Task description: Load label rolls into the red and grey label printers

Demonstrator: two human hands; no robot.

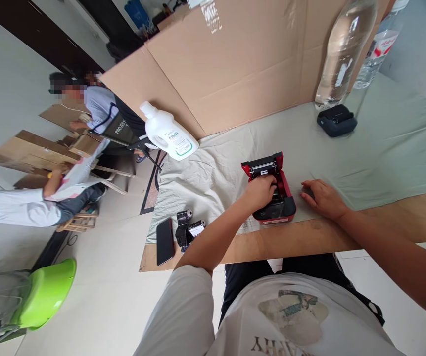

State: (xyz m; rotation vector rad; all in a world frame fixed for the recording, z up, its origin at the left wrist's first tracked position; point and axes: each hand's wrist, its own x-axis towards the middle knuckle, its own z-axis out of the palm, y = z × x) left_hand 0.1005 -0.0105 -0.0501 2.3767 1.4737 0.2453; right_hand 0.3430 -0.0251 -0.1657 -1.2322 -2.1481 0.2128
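Here, a small red and black printer (272, 195) sits near the front edge of the bench (383, 222). Its lid is flipped up and open at the back. The left hand (260, 192) reaches down into the open top of the printer. Its fingers are curled and tucked inside, but I cannot tell if they hold anything in there. The right hand (322, 198) lies flat on the bench just beside the printer, on its right. Its fingers are spread loose and it holds nothing.

A pale green cloth (383, 143) covers most of the bench, and the printer stands on it. At the left end of the bench lie a dark phone (165, 241) and, just beside it, a black roll holder (188, 228) with a white label on it. Farther back, a white jug (168, 132) rests tilted at the cloth's far corner. A second, dark printer (336, 120) sits well apart from the red one, near two clear plastic bottles (342, 54). A big sheet of cardboard (235, 64) stands up behind the bench.

Off to the left, other people sit by wooden boards (30, 148) on the floor. A bright green bowl (45, 294) is near the bottom left corner.
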